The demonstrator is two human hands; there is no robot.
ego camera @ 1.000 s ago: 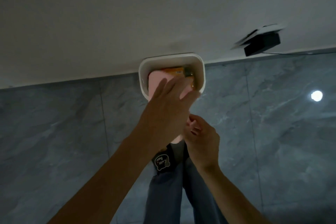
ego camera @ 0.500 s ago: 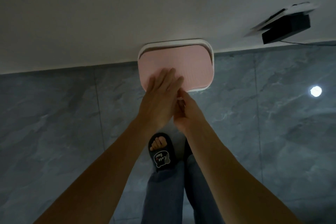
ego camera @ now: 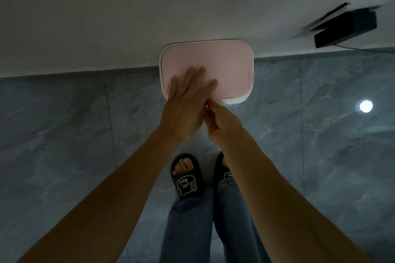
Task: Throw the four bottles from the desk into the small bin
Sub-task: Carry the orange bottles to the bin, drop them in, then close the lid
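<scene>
The small white bin (ego camera: 236, 100) sits shut under its pink lid (ego camera: 226, 66) — left hand (ego camera: 188, 100) flat and spread on it, right hand (ego camera: 220, 121) pinching its front edge.

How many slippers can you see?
2. One black slipper is on the floor just left of the person's right arm, toes showing. The other slipper is beside it, mostly hidden behind that arm.

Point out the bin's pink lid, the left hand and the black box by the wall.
pink lid (ego camera: 230, 66): head view, bare ribbed top, right of the hand.
left hand (ego camera: 188, 100): head view, back of the hand, lying flat on the lid.
black box (ego camera: 346, 28): head view, its dark side face.
</scene>
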